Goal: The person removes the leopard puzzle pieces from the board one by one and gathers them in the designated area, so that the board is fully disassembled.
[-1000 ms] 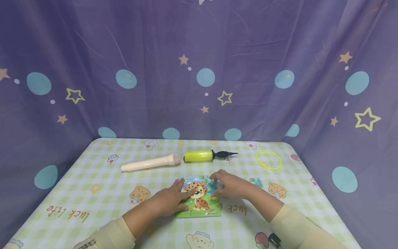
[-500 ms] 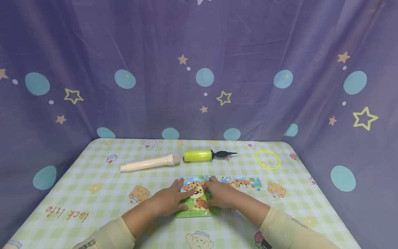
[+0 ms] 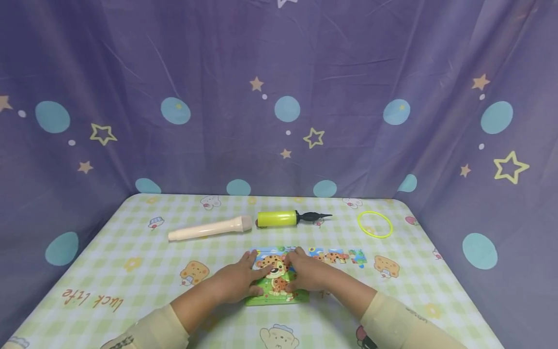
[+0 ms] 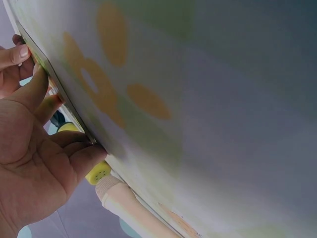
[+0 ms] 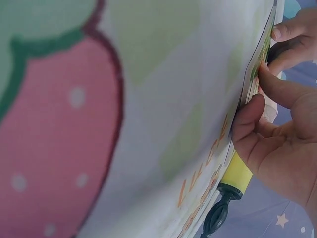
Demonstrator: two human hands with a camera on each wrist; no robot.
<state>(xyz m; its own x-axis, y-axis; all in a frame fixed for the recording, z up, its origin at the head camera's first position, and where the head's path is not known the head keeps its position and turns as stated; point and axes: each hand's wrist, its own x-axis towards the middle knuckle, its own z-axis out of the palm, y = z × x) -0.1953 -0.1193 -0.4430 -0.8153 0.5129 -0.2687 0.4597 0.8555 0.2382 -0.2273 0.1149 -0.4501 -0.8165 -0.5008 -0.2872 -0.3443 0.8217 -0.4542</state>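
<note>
A jigsaw puzzle with a spotted leopard cub on green and blue lies flat on the table at the centre of the head view. My left hand rests over its left side, fingers spread, the index finger stretched across the picture. In the left wrist view, fingertips of the left hand touch the board's edge. My right hand bends over the puzzle's right side, thumb and fingertips touching it. The right wrist view shows the right hand with curled fingers at the board; I cannot tell whether a piece is between them.
Several loose puzzle pieces lie in a row right of the board. Behind are a pale pink toy microphone, a yellow hand pump with a black nozzle, and a yellow ring. A purple curtain encloses the table.
My right hand has come left and down onto the puzzle's right side, uncovering the loose pieces, and has stayed there for the last half second. The left hand has kept its place.
</note>
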